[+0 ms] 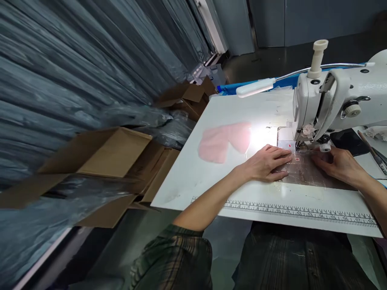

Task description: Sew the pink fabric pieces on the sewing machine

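A white sewing machine [305, 96] stands at the right of the white table [187, 177]. In front of its presser foot [299, 146], my left hand [270, 163] lies flat, fingers stretched out on the metal plate and the edge of a sheer, thin piece of fabric [305, 173]. My right hand [338, 163] rests on the other side of the needle area, fingers bent at the fabric's right part. Its fingertips are partly hidden beside the machine head, so what they grip cannot be made out. A pink cloth piece [223, 141] lies flat, left of the machine.
A printed ruler [281, 210] runs along the table's front edge. A lamp [255, 87] lights the table. Open cardboard boxes [115, 153] and clear plastic stand at the left beside a grey curtain [75, 60]. A black item [349, 141] and tools [375, 155] lie right of the needle.
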A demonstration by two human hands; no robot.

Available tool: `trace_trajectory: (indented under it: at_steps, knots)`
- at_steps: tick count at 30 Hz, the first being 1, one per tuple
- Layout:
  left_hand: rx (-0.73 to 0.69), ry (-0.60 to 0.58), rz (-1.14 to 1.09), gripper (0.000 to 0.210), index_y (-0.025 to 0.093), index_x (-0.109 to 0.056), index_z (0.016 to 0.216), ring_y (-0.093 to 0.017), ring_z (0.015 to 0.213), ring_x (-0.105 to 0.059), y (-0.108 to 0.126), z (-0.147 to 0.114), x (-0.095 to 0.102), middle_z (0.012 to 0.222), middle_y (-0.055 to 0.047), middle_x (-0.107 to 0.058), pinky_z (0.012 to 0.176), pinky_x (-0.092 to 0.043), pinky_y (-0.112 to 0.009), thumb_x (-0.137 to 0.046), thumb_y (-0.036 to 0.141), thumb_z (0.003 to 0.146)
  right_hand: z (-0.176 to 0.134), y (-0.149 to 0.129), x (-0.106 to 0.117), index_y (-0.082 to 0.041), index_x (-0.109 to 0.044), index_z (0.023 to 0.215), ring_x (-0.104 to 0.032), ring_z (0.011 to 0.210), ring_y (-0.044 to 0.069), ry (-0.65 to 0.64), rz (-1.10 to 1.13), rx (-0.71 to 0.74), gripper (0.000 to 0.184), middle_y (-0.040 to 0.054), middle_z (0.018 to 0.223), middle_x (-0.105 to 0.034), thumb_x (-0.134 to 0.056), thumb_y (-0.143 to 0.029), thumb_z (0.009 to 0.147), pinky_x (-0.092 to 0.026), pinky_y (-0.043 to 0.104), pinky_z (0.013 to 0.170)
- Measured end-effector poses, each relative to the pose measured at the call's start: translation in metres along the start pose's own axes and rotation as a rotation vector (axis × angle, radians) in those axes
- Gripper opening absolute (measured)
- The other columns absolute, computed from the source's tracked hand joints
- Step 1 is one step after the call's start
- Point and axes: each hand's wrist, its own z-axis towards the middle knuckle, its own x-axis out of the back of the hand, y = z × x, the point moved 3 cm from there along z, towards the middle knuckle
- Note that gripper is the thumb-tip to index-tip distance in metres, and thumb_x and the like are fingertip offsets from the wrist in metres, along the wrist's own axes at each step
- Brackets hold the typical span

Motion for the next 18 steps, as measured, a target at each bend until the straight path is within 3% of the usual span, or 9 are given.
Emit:
trace_trajectory:
  at_steps: [3, 5, 8, 10, 12, 14, 16, 18]
  knots:
    - [0.081, 0.010, -0.073, 0.040, 0.020, -0.060, 0.129, -0.029, 0.121, -0.063, -0.003, 0.000, 0.004, 0.140, -0.016, -0.061, 0.095, -0.050, -0.045, -0.048, 0.044, 0.100, -0.003, -0.003, 0.002, -0.025, -0.048, 0.064, -0.053, 0.050, 0.016, -0.033, 0.093, -0.038, 0.036, -0.0015, 0.054, -0.055, -0.064, -0.055, 0.076, -0.041, 0.031, 0.049]
    - [0.138, 0.080, -0.162, 0.035, 0.020, -0.065, 0.120, -0.027, 0.114, -0.066, 0.000, 0.000, 0.009, 0.132, -0.014, -0.066, 0.092, -0.052, -0.043, -0.049, 0.043, 0.099, -0.005, -0.005, 0.001, -0.023, -0.055, 0.068, -0.056, 0.055, 0.016, -0.040, 0.182, -0.061, 0.037, -0.0001, 0.059, -0.059, -0.068, -0.057, 0.074, -0.044, 0.031, 0.051]
    - [0.311, 0.226, -0.356, 0.038, 0.018, -0.068, 0.087, -0.020, 0.082, -0.069, 0.005, 0.000, 0.018, 0.093, -0.011, -0.075, 0.072, -0.054, -0.034, -0.048, 0.049, 0.099, -0.007, -0.009, -0.007, -0.020, -0.065, 0.083, -0.056, 0.054, 0.015, -0.074, 0.405, -0.111, 0.044, -0.0001, 0.062, -0.061, -0.072, -0.061, 0.071, -0.045, 0.030, 0.049]
    - [0.489, 0.240, -0.600, 0.048, 0.018, -0.062, 0.077, -0.015, 0.063, -0.064, 0.005, -0.001, 0.020, 0.075, -0.008, -0.070, 0.058, -0.050, -0.028, -0.046, 0.058, 0.098, -0.008, -0.015, -0.018, -0.018, -0.067, 0.092, -0.059, 0.053, 0.015, -0.166, 0.584, -0.140, 0.052, 0.0003, 0.063, -0.064, -0.075, -0.065, 0.070, -0.047, 0.029, 0.047]
    - [0.660, 0.169, -0.906, 0.057, 0.017, -0.060, 0.088, -0.013, 0.058, -0.063, 0.004, -0.003, 0.018, 0.076, -0.007, -0.069, 0.052, -0.049, -0.026, -0.043, 0.071, 0.095, -0.009, -0.024, -0.027, -0.019, -0.068, 0.104, -0.069, 0.066, 0.019, -0.282, 0.745, -0.095, 0.058, 0.0046, 0.077, -0.072, -0.077, -0.066, 0.071, -0.057, 0.031, 0.057]
    - [0.794, 0.065, -1.123, 0.070, 0.015, -0.058, 0.112, -0.015, 0.063, -0.067, 0.004, -0.005, 0.016, 0.086, -0.009, -0.070, 0.054, -0.051, -0.027, -0.041, 0.079, 0.090, -0.011, -0.031, -0.031, -0.022, -0.067, 0.116, -0.074, 0.090, 0.022, -0.324, 0.831, 0.017, 0.059, 0.0087, 0.099, -0.076, -0.076, -0.064, 0.076, -0.063, 0.036, 0.076]
    - [0.890, -0.027, -1.172, 0.080, 0.014, -0.049, 0.132, -0.016, 0.067, -0.067, 0.003, -0.007, 0.019, 0.091, -0.008, -0.070, 0.058, -0.053, -0.027, -0.050, 0.079, 0.086, -0.011, -0.029, -0.031, -0.025, -0.067, 0.120, -0.073, 0.101, 0.023, -0.256, 0.786, 0.102, 0.051, 0.0090, 0.109, -0.076, -0.071, -0.060, 0.083, -0.062, 0.038, 0.086]
    - [0.940, -0.096, -1.131, 0.089, 0.013, -0.038, 0.145, -0.015, 0.068, -0.066, 0.004, -0.009, 0.024, 0.093, -0.006, -0.069, 0.060, -0.052, -0.027, -0.067, 0.067, 0.081, -0.011, -0.020, -0.028, -0.024, -0.069, 0.117, -0.073, 0.095, 0.022, -0.101, 0.610, 0.154, 0.040, 0.0081, 0.102, -0.076, -0.063, -0.055, 0.092, -0.062, 0.038, 0.084]
